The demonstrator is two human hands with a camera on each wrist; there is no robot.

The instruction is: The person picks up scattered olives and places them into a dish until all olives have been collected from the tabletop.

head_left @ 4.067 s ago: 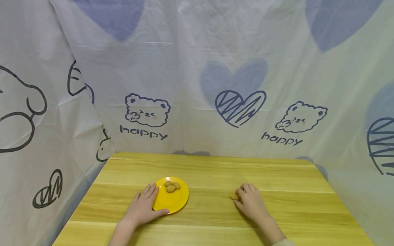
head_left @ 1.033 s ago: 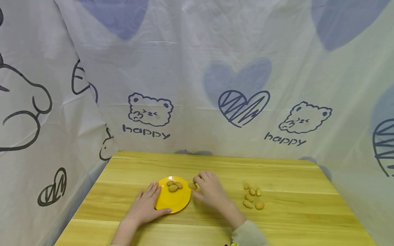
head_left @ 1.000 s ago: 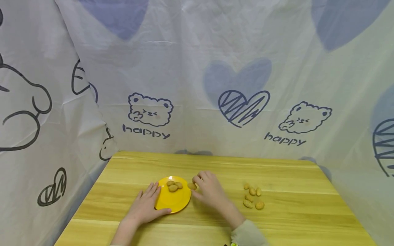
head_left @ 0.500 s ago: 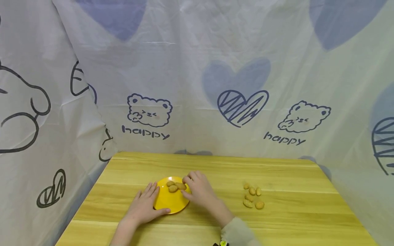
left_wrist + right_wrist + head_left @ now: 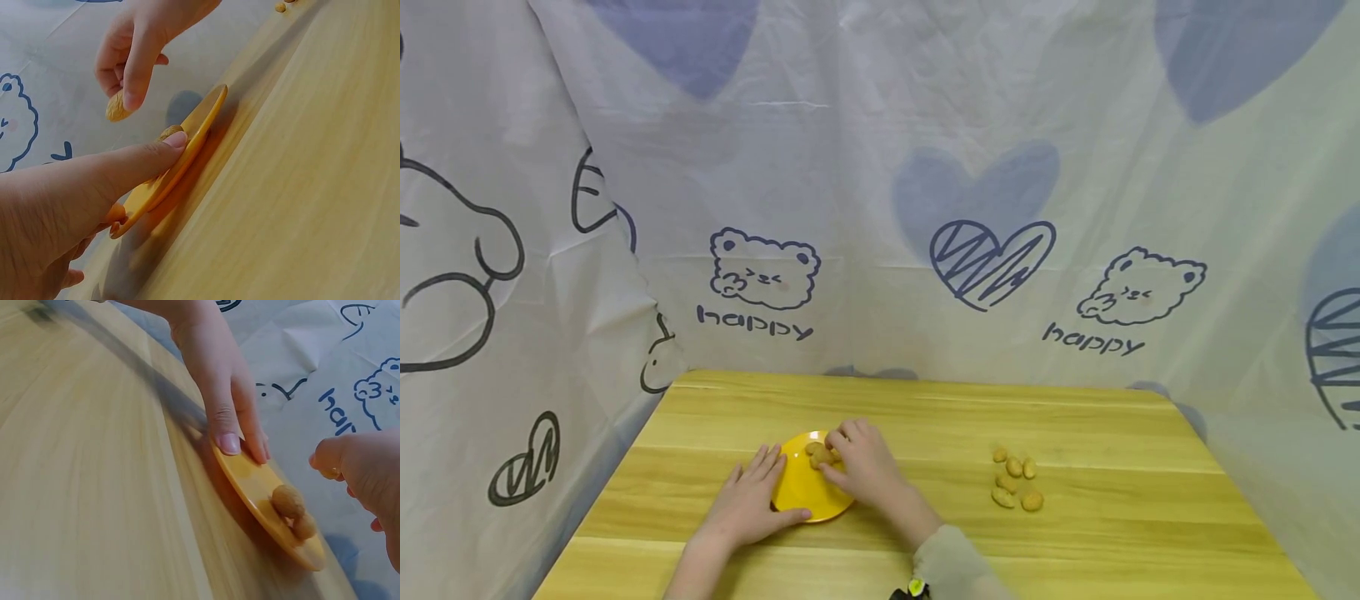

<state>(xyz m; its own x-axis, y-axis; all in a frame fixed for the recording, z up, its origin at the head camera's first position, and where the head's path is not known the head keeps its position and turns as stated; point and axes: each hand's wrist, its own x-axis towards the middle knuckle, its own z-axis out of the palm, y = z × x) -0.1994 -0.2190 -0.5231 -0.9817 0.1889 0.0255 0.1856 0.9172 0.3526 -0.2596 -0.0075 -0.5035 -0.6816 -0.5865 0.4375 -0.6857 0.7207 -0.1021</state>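
Note:
My left hand rests on the left rim of a yellow plate, its fingers straight and spread and its thumb on the near edge. My right hand is over the plate's right side. Between thumb and fingertips it pinches a tan, rough-shelled peanut, which the left wrist view shows held above the plate. Several more peanuts lie together toward the plate's far side, partly hidden by my right hand in the head view.
Several loose peanuts lie in a cluster on the wooden table, to the right of the plate. A white cloth printed with hearts and bears hangs behind the table and along its sides.
My right hand first picked a peanut from the cluster on the right, then carried it left to the plate and over the peanuts there. My left hand has stayed on the rim.

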